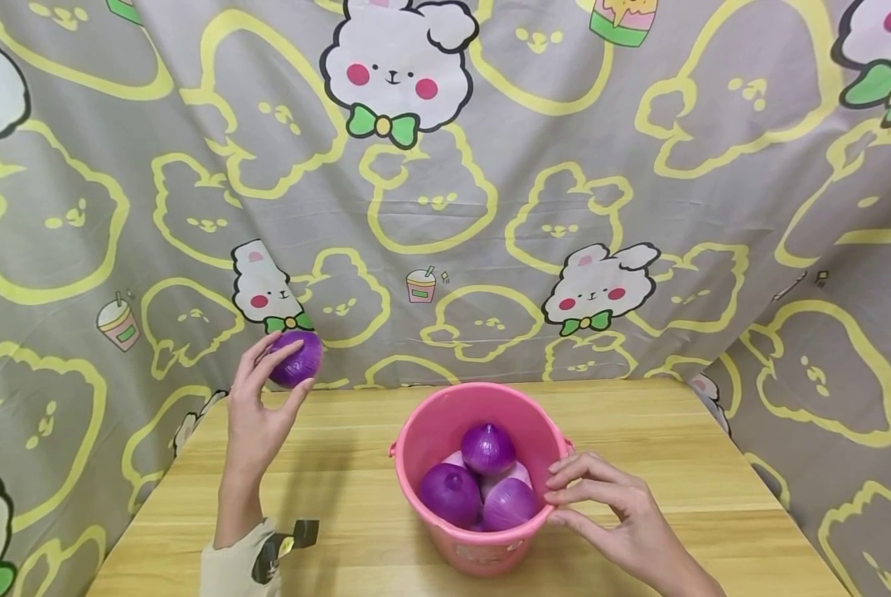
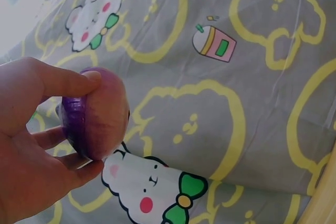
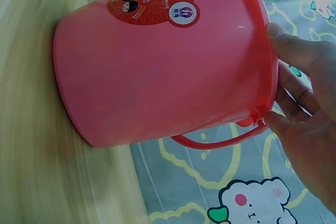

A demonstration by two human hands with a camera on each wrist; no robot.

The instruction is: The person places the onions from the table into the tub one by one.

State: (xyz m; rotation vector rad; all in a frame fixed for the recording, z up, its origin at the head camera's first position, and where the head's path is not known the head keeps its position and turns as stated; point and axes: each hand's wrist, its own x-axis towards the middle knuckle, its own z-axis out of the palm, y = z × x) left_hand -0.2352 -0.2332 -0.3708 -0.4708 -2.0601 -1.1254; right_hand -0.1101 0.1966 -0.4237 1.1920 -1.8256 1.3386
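Note:
My left hand (image 1: pixel 260 414) holds a purple onion (image 1: pixel 297 360) up above the table's far left part, thumb on one side and fingers on the other. In the left wrist view the same onion (image 2: pixel 100 114) shows a paler side facing away from the palm. A pink bucket (image 1: pixel 482 543) stands upright on the table, with several purple onions (image 1: pixel 488 448) inside. At the bucket's right rim, my right hand (image 1: pixel 612 506) pinches the edge between thumb and fingers. Its handle (image 3: pixel 220 142) hangs down at the far side in the right wrist view.
The wooden table (image 1: pixel 355 489) lies under the bucket. A grey curtain (image 1: pixel 445 224) with yellow outlines and white cartoon rabbits hangs behind and along both sides. A red label (image 3: pixel 152 1) is stuck on the bucket's wall.

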